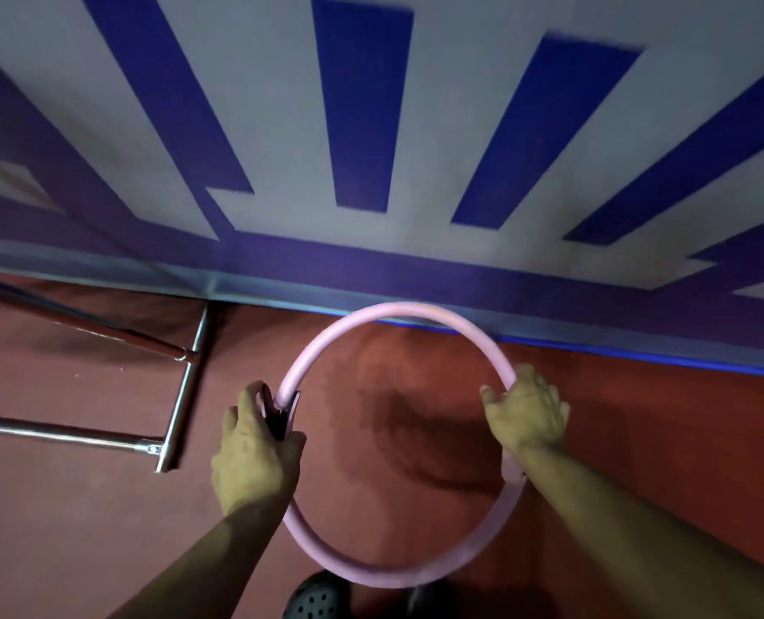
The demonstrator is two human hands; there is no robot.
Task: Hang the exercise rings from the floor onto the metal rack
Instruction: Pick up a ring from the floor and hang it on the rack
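Note:
A pink exercise ring (398,311) is held in the air in front of me, above the red floor. My left hand (255,449) grips its dark padded handle on the left side. My right hand (527,413) grips the opposite side, where the handle is mostly hidden under the wrist. The metal rack (184,395), made of shiny chrome tubes, stands at the left, apart from the ring. The picture is somewhat blurred.
A wall (282,127) with blue and purple stripes on grey rises just beyond the ring. The red floor (639,440) spreads to the right and in front. My dark perforated shoe (317,596) shows at the bottom.

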